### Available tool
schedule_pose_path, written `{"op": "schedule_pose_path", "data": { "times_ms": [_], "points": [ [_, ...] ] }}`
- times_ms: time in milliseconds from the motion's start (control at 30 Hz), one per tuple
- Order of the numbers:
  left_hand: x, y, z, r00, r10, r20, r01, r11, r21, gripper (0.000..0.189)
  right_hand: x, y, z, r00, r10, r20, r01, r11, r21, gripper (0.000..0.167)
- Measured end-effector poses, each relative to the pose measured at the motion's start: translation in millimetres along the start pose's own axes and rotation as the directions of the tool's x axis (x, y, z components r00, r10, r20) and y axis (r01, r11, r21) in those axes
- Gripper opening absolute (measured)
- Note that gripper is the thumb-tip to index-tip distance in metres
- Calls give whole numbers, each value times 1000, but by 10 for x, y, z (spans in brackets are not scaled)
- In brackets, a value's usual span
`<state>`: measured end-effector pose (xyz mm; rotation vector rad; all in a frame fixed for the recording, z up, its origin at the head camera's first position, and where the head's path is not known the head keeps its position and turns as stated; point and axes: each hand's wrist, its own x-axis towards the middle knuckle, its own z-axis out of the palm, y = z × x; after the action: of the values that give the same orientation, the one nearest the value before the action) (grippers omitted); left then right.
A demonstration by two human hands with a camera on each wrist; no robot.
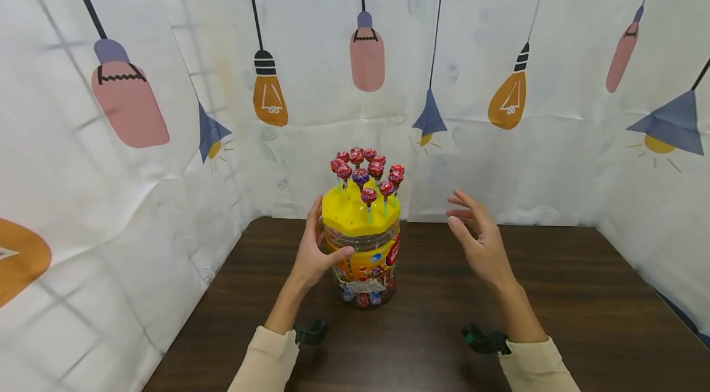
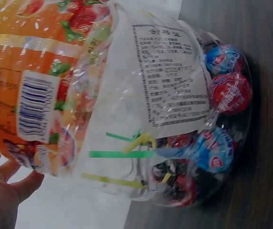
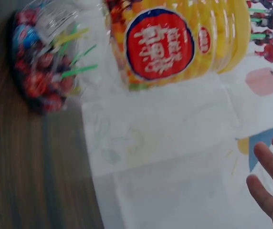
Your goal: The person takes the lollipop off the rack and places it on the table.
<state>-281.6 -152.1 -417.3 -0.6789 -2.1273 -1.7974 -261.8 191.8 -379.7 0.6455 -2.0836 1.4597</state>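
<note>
A clear plastic jar of lollipops (image 1: pixel 363 265) stands upright on the table, wrapped in an orange and yellow label. Several lollipops (image 1: pixel 360 177) stick up out of its yellow lid (image 1: pixel 344 213); more wrapped ones lie in the jar's bottom. My left hand (image 1: pixel 312 256) holds the jar at its left side, thumb across the front and fingers partly hidden behind. The left wrist view shows a barcode (image 2: pixel 37 106) and printed text on the label. Apart from the jar, to its right, my right hand (image 1: pixel 481 241) hovers with spread, relaxed fingers and holds nothing.
The dark wooden table (image 1: pixel 421 343) extends around the jar. A whitish cloth (image 1: pixel 333 127) printed with hanging lamps and bulbs encloses the back and sides. Each wrist wears a dark band (image 1: pixel 485 340).
</note>
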Motion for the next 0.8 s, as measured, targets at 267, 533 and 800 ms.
{"op": "schedule_pose_path", "data": {
  "times_ms": [267, 533, 800],
  "points": [
    [27, -110, 34, 999, 22, 47, -16, 993, -120, 111, 158, -128, 148, 999, 3, -35, 1, 992, 125, 50],
    [-5, -168, 37, 996, 14, 92, 1, 987, -159, 110, 359, -206, 236, 999, 23, -26, -18, 984, 176, 48],
    [-21, -200, 24, 993, 28, 112, -8, 985, -173, 106, 591, -236, 328, 998, 34, 48, -42, 982, 186, 48]
  ]
}}
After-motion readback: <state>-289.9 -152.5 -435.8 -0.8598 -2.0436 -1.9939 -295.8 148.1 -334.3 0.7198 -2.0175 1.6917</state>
